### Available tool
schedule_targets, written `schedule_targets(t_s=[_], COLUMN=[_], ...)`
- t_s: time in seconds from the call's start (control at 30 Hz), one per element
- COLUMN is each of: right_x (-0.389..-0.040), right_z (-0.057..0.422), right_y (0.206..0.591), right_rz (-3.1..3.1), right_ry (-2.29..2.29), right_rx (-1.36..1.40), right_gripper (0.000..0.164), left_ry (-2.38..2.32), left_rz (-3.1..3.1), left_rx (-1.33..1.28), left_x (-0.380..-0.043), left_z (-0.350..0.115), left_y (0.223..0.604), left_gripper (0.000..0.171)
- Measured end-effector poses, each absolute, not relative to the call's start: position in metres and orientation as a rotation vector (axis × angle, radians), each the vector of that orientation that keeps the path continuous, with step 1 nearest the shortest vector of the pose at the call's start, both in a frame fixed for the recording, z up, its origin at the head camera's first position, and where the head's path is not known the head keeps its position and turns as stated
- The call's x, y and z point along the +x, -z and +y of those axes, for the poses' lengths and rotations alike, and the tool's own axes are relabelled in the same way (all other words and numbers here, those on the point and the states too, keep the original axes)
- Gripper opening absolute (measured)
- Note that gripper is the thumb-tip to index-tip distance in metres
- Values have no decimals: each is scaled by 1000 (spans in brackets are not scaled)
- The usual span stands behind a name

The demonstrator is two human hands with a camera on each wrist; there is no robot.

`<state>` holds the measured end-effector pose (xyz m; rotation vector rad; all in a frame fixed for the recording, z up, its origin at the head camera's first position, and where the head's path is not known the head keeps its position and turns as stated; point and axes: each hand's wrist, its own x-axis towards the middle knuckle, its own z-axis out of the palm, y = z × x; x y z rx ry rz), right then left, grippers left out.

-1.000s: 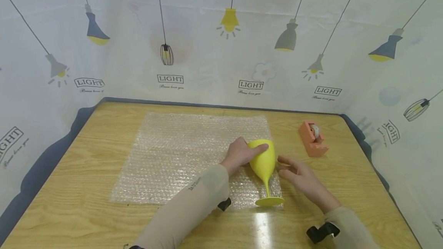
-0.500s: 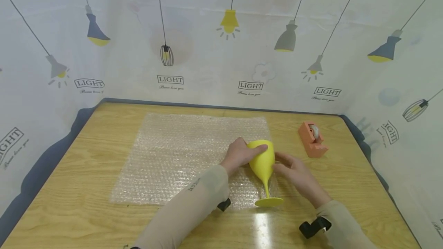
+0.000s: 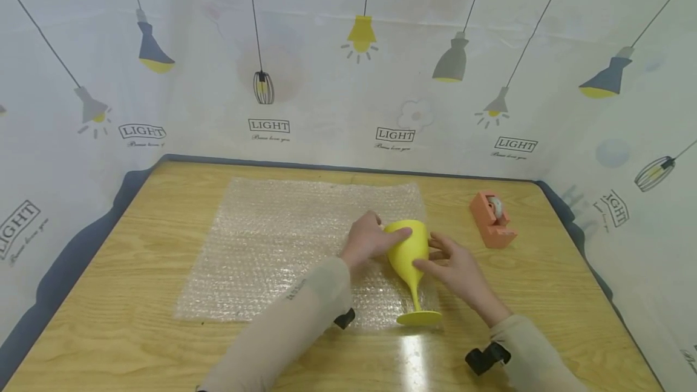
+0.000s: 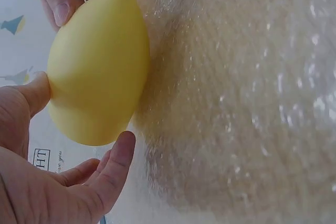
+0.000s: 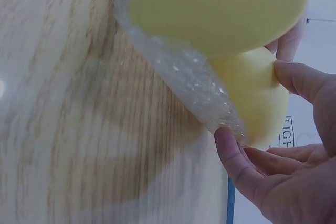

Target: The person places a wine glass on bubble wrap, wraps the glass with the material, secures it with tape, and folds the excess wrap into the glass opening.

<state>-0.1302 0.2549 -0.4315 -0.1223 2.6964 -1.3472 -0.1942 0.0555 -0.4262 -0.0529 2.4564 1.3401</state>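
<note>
A yellow plastic goblet (image 3: 407,254) leans over the right edge of a bubble wrap sheet (image 3: 283,235), its round foot toward me. My left hand (image 3: 369,239) holds the bowl near the rim, thumb across the front side. From the right, my right hand (image 3: 457,271) is around the lower bowl, thumb on its surface. In the right wrist view its fingertips (image 5: 226,137) are right at the margin of the bubble wrap (image 5: 184,74), beside the bowl. The left wrist view shows the goblet (image 4: 100,66) between both hands.
A salmon-coloured tape dispenser (image 3: 492,222) with a roll of tape stands at the back right of the wooden table (image 3: 136,253). Behind the table hangs a pale curtain (image 3: 316,77) printed with lamps.
My right hand has moved left from beside the goblet onto its bowl. The goblet and my left hand have shifted slightly left; the bubble wrap lies about the same.
</note>
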Motion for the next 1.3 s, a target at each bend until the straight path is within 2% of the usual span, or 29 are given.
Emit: schedule_targets(t_s=[0.5,1.07,1.3], right_x=[-130,-131,-130], right_z=[235,217,210], right_y=[422,418,415], right_rz=[2845,2907,2951], right_ry=[1206,1079,1040], right_rx=[-138,-86,-94], right_gripper=[90,93,91], left_ry=[-1261,-1014,-862], left_rz=[2599,2859,2859], left_rx=[114,645,807], left_x=[-195,-196,-195], left_z=[40,32,33], left_y=[419,409,404], left_gripper=[70,47,56])
